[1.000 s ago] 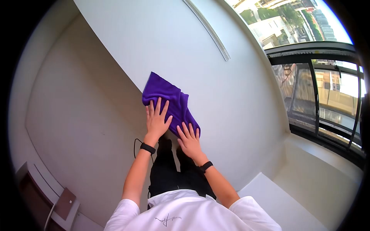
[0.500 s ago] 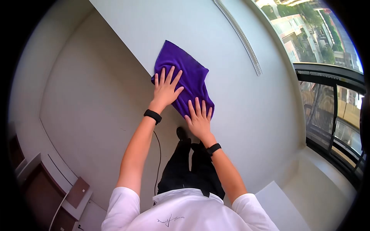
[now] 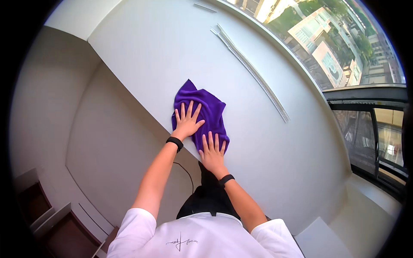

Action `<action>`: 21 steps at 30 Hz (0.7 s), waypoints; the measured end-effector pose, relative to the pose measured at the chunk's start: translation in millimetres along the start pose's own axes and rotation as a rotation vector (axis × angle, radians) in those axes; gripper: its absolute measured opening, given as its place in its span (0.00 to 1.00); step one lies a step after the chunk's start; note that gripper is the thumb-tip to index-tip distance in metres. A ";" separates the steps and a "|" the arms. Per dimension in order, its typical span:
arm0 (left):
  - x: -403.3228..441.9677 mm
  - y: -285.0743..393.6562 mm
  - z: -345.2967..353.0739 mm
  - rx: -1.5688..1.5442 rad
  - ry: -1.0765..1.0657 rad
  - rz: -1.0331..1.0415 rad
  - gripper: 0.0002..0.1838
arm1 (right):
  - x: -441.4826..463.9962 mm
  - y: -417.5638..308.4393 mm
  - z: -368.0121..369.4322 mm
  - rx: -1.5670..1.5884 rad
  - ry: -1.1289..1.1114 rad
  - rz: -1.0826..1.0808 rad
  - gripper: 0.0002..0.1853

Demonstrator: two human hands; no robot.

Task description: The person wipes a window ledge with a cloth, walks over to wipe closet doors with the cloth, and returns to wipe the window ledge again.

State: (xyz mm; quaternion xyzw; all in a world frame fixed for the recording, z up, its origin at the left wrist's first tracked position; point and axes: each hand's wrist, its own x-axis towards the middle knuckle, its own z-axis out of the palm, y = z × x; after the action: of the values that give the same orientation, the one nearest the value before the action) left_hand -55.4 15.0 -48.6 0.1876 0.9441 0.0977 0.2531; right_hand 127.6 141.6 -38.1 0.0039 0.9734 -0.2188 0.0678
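Both grips flat & palm-down, not closed on anything. L grip (image 3: 186,125): fingers spread wide, thumb out toward R grip, pressing on purple cloth (image 3: 210,109). R grip (image 3: 212,157): fingers slightly apart, tips on same cloth, a bit closer to body; the two grips are near each other but not touching.

Cloth lies under fingers of both, w/ most of it reaching out past L fingertips, away from body. It's on the white table (image 3: 258,142), along the edge nearest the person; its L side runs right up to that edge, approx. midway btwn the table's far L corner & the body. Well apart from the window-side edge.

Cloth looks: deep purple, soft & plush, thin darker hem. Not flat: rumpled, soft folds btwn & beyond the hands, one pointed corner aimed at far end of table, another toward window side.

Further out: black band (image 3: 175,143) on L wrist, black band (image 3: 226,179) on R wrist. Long perforated strips (image 3: 254,71), pale, overlapping, lie on table btwn cloth & window-side edge; short strip (image 3: 205,7) near far end by same edge. Window (image 3: 327,47) past that edge. Below near edge: floor (image 3: 116,142) w/ dark cable (image 3: 186,170).
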 end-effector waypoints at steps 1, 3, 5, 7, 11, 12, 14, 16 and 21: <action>-0.7 -7.4 2.4 0.060 -0.023 0.028 0.45 | 6.1 1.2 0.1 0.008 -0.009 -0.011 0.41; 1.0 -19.6 -6.9 0.062 -0.096 0.115 0.45 | 5.2 7.5 -2.2 0.037 -0.116 -0.015 0.41; 15.6 -33.6 -19.1 0.096 -0.128 0.166 0.45 | 18.5 10.3 -3.7 0.048 -0.106 -0.003 0.41; 29.4 -38.0 -25.4 0.081 -0.102 0.097 0.44 | 46.4 16.2 -13.2 0.028 -0.065 -0.034 0.41; 94.1 -52.3 -55.5 0.056 0.179 -0.064 0.41 | 165.4 9.6 -23.0 0.042 0.100 0.080 0.40; 107.1 -52.5 -61.5 0.068 0.268 -0.085 0.40 | 190.6 2.9 -23.3 0.053 0.137 0.128 0.39; 119.6 -46.1 -69.4 0.105 0.371 -0.109 0.38 | 208.9 -8.9 -21.4 0.067 0.185 0.193 0.38; 118.3 -37.7 -75.4 0.182 0.407 -0.116 0.37 | 209.2 -25.9 -12.6 0.135 0.180 0.175 0.37; 43.2 -47.7 -74.3 0.347 0.300 0.295 0.41 | 122.8 -39.4 -16.2 0.139 0.038 0.111 0.36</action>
State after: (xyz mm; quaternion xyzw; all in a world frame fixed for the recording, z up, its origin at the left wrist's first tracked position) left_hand -142.8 -17.6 -17.7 0.3470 0.9361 -0.0033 0.0576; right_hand 2.4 110.2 -23.3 0.0664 0.9553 -0.2815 0.0610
